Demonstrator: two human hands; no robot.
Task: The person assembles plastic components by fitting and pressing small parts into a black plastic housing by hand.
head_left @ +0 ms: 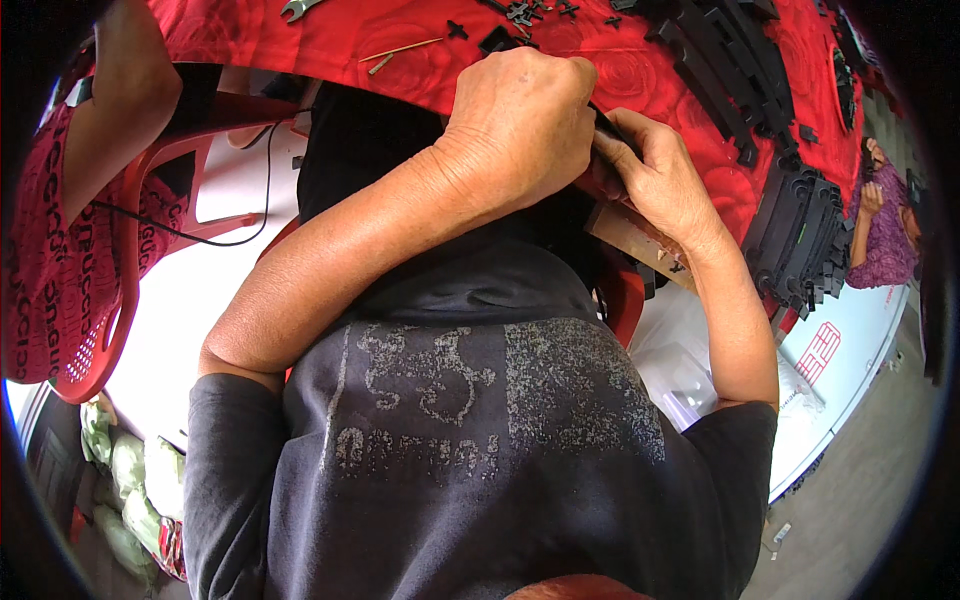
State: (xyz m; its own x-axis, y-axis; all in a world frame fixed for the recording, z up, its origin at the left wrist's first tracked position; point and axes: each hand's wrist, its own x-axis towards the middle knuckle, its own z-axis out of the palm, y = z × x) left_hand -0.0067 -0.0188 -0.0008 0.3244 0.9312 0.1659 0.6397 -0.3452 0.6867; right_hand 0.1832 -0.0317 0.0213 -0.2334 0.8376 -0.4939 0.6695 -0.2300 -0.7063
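A dark plastic piece (604,124) sits between my two hands, close to the near edge of the red tablecloth. My right hand (660,180) is closed on it, thumb along its side. My left hand (525,120) is a closed fist, knuckles up, right beside the piece; its fingertips and whatever they grip are hidden. On the cloth just beyond the left hand lie small black cross-shaped pieces (457,30) and thin wooden sticks (400,49). Under my right wrist is a brown flat board (640,238), with a few tiny bits on it.
Long black plastic strips (715,75) lie at the far right, with a stack of black parts (800,235) nearer. A wrench (297,9) rests at the far left. A red plastic chair (130,240) and a seated person are at left; another person in purple (885,235) is at right.
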